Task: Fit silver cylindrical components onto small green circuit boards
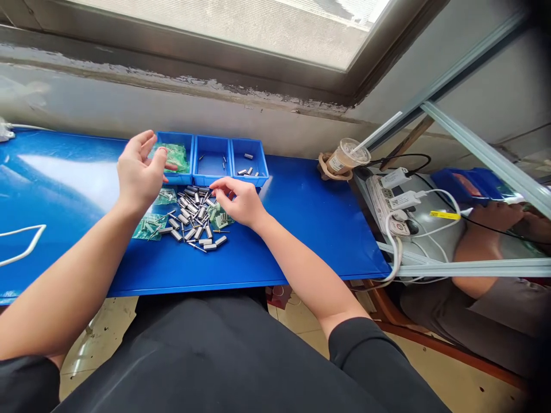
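Note:
My left hand (pixel 138 169) is raised over the left blue bin (pixel 175 156), fingers loosely curled, thumb and forefinger close together; whether it holds a part I cannot make out. My right hand (pixel 238 198) lies low on the blue table (pixel 301 229), its fingertips pinching at the top of a pile of small silver metal cylinders (pixel 196 221). Green plastic bags (pixel 150 225) lie among and beside the pile. The left bin holds green bags, the middle bin (pixel 212 158) a few parts, the right bin (pixel 250 160) several cylinders.
A plastic cup with a straw (pixel 345 156) stands at the table's back right. A power strip with white plugs and cables (pixel 394 201) lies beyond the right edge. Another person's arm (pixel 482 241) rests at the right. A white cable (pixel 21 241) crosses the table's left.

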